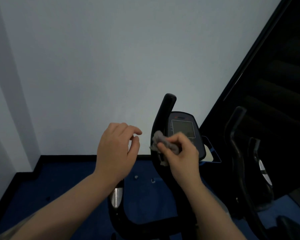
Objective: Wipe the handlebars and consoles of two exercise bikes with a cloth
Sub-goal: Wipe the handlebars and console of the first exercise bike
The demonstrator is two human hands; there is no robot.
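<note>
While raised at frame centre, left hand [117,153]: fingers loosely curled, holding nothing. Right hand [181,154]: pinches grey cloth [160,142] against black handlebar [160,118], beside console [184,129], centre-right.

My feed is dim and bluish, soft all over. The wall [93,58] is brightest; the mirror [275,75] is near black. Straight edges bow toward the corners, and the right hand [182,153] smears slightly.

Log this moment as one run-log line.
right hand: holds cloth on handlebar | left hand: free, fingers loosely curled | console: beside cloth
</note>
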